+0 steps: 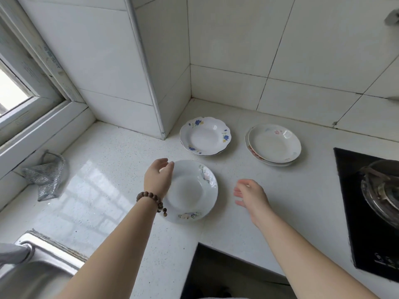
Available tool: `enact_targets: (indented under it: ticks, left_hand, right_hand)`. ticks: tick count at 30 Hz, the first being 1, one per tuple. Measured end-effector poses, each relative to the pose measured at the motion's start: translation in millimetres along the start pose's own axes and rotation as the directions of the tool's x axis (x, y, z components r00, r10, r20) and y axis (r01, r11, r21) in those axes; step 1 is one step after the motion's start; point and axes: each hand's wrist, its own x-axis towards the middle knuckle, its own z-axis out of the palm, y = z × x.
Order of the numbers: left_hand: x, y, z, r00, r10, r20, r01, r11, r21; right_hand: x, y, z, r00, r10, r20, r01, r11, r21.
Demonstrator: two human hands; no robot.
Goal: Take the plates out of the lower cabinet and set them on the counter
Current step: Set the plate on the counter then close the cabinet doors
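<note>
A white plate with pale flowers lies on the speckled white counter in front of me. My left hand, with a bead bracelet on the wrist, is over the plate's left rim, its fingers loosely bent; whether it touches the rim I cannot tell. My right hand hovers to the right of that plate with fingers spread, holding nothing. Farther back sits a plate with blue flowers. To its right is a small stack of plates with a pink-flowered one on top. The lower cabinet is out of view.
A black gas hob with a burner takes up the right side. A steel sink is at the bottom left. A crumpled grey mesh bag lies near the window sill. Tiled walls and a jutting corner column close off the back.
</note>
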Motion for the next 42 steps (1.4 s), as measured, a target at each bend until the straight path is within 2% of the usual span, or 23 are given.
enact_targets:
  ticks: [3,9,16,20,27,32,38,42]
  left_hand:
    - [-18,10,25,0.998,0.027,0.052,-0.023,0.997,-0.079]
    - [-65,28,95,0.966,-0.01,0.257,0.066,0.976,-0.209]
    - [-121,46,178,0.846,0.006,0.533,0.108,0.977,-0.182]
    - [-160,54,227,0.723,0.033,0.691,0.077,0.989,-0.128]
    - [-262,58,302,0.433,0.031,0.901,-0.005,0.999,-0.032]
    - [-342,50,342,0.237,-0.007,0.971,-0.058,0.998,0.022]
    - [-444,32,382,0.042,-0.087,0.995,-0.15,0.984,0.092]
    - [-515,15,412,-0.083,-0.129,0.988,-0.217,0.97,0.109]
  right_hand:
    - [-5,-2,-25,0.994,-0.083,-0.074,0.088,0.994,0.069]
    - [-21,8,-77,0.974,-0.145,-0.176,0.174,0.971,0.166]
    - [-49,38,-164,0.9,-0.076,-0.428,0.198,0.948,0.248]
    - [-82,63,-221,0.804,-0.005,-0.595,0.223,0.93,0.293]
    - [-162,122,-306,0.554,0.189,-0.81,0.302,0.862,0.408]
    - [-223,168,-350,0.41,0.305,-0.86,0.367,0.807,0.462]
    - [-310,231,-404,0.203,0.462,-0.863,0.446,0.741,0.502]
    - [-355,266,-434,0.097,0.527,-0.844,0.5,0.708,0.499]
